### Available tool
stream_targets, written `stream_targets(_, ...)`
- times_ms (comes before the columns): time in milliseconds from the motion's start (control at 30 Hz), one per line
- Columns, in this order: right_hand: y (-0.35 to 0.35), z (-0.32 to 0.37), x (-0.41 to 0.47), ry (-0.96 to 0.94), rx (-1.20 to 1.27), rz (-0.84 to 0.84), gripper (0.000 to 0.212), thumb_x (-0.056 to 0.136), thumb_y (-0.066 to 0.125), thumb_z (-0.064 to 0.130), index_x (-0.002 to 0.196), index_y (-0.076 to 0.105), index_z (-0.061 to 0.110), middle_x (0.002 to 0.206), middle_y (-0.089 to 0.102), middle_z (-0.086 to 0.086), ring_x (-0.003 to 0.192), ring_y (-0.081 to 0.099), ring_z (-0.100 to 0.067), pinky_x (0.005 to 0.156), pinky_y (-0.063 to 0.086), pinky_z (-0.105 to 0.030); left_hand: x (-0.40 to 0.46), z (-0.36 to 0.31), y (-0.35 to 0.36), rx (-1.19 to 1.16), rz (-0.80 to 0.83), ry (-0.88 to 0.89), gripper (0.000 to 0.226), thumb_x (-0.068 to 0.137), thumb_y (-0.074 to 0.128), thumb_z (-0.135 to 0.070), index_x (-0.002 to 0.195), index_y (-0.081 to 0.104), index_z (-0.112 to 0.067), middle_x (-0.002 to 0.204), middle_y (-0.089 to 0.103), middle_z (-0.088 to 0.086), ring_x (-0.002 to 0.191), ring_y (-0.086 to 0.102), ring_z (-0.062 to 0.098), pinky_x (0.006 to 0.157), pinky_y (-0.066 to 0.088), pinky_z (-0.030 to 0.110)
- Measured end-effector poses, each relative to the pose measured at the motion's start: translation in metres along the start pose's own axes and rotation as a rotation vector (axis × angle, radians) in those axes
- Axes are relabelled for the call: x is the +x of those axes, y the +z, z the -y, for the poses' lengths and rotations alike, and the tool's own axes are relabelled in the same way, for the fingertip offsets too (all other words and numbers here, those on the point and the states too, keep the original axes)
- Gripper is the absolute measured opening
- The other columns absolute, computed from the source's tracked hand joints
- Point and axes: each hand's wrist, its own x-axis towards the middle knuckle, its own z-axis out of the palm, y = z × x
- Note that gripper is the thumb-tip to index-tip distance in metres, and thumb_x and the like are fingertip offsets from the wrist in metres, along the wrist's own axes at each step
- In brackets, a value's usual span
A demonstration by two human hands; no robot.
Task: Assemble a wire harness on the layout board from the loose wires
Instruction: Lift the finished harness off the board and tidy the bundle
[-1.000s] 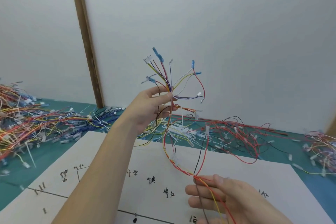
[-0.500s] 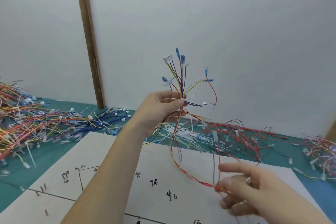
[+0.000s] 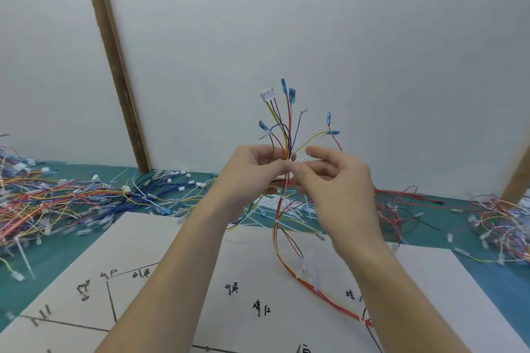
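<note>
- Head cam is showing me both hands up in front of the white wall, meeting at one wire bundle (image 3: 287,135).
- I'm gripping the bundle with my left hand (image 3: 252,173), fingers curled around it just below where the ends are fanning out.
- My right hand (image 3: 334,180) is pinching at the same spot, fingertips (image 3: 295,167) touching a small white tie there.
- Up top, a white connector (image 3: 267,94) and blue terminals (image 3: 291,93) are sticking out.
- Lower down, the bundle is trailing onto the layout board (image 3: 183,241), running off to the near right.
- Loose wires (image 3: 57,198) are piling up on the green mat (image 3: 46,255) to the left, and more red ones (image 3: 401,209) are sitting far right.
</note>
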Motion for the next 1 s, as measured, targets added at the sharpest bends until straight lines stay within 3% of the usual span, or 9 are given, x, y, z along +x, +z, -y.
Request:
stream_targets(167, 0.001, -0.011, 0.006, 0.152, 0.297, -0.028, 0.033, 0.087, 0.079, 0.009, 0.118, 0.068, 0.008, 0.084, 0.080, -0.002, 0.076, 0.078, -0.019, 0.070, 0.062, -0.023, 0.002, 0.002, 0.002, 0.018, 0.025, 0.011, 0.010, 0.091, 0.076, -0.016, 0.100, 0.075, -0.010, 0.089, 0.080, 0.009, 0.080, 0.077, 0.019, 0.065, 0.056, 0.025)
stream_targets(333, -0.002, -0.014, 0.010, 0.307, 0.632, -0.023, 0.032, 0.088, 0.075, 0.001, 0.118, 0.066, 0.001, 0.090, 0.079, -0.010, 0.084, 0.077, -0.021, 0.082, 0.064, -0.031, 0.002, 0.004, 0.005, 0.059, 0.055, 0.032, 0.007, 0.096, 0.070, -0.016, 0.098, 0.076, -0.013, 0.089, 0.080, 0.006, 0.077, 0.074, 0.015, 0.071, 0.057, 0.027)
stream_targets(433, -0.003, -0.017, 0.011, 0.359, 0.766, 0.032, 0.027, 0.087, 0.074, 0.001, 0.112, 0.066, -0.001, 0.098, 0.074, -0.016, 0.081, 0.075, -0.020, 0.083, 0.063, -0.029, 0.003, 0.004, 0.004, 0.067, 0.019, 0.048, 0.023, 0.097, 0.063, -0.010, 0.087, 0.080, -0.022, 0.087, 0.080, 0.003, 0.076, 0.075, 0.016, 0.076, 0.057, 0.034)
stream_targets(533, -0.002, -0.020, 0.010, 0.303, 0.693, 0.032, 0.012, 0.086, 0.074, -0.001, 0.098, 0.073, -0.002, 0.089, 0.076, -0.015, 0.079, 0.076, -0.020, 0.079, 0.062, -0.025, 0.002, 0.004, 0.001, 0.119, 0.048, 0.083, 0.023, 0.096, 0.062, -0.009, 0.087, 0.079, -0.022, 0.085, 0.079, 0.001, 0.075, 0.073, 0.013, 0.075, 0.058, 0.032)
stream_targets(600, -0.002, -0.021, 0.010, 0.283, 0.662, 0.021, 0.011, 0.084, 0.075, -0.003, 0.095, 0.075, -0.001, 0.088, 0.077, -0.016, 0.079, 0.076, -0.021, 0.077, 0.062, -0.024, 0.001, 0.004, -0.001, 0.119, 0.057, 0.090, 0.011, 0.093, 0.066, -0.013, 0.093, 0.076, -0.014, 0.089, 0.080, 0.003, 0.079, 0.074, 0.015, 0.080, 0.060, 0.038)
stream_targets(667, -0.003, -0.022, 0.009, 0.268, 0.646, 0.026, 0.012, 0.083, 0.074, -0.006, 0.092, 0.077, 0.002, 0.087, 0.078, -0.015, 0.079, 0.076, -0.021, 0.076, 0.061, -0.023, 0.001, 0.004, -0.002, 0.091, 0.052, 0.073, 0.013, 0.092, 0.070, -0.016, 0.099, 0.076, -0.008, 0.095, 0.080, 0.007, 0.085, 0.076, 0.021, 0.087, 0.060, 0.046)
stream_targets(1000, 0.003, -0.025, 0.004, 0.109, 0.408, -0.048, 0.011, 0.086, 0.079, 0.006, 0.086, 0.081, 0.016, 0.082, 0.080, -0.004, 0.080, 0.078, -0.019, 0.070, 0.059, -0.020, -0.001, 0.002, 0.001, 0.133, 0.044, 0.060, 0.009, 0.095, 0.073, -0.016, 0.102, 0.078, -0.014, 0.094, 0.081, 0.007, 0.092, 0.078, 0.027, 0.096, 0.058, 0.056)
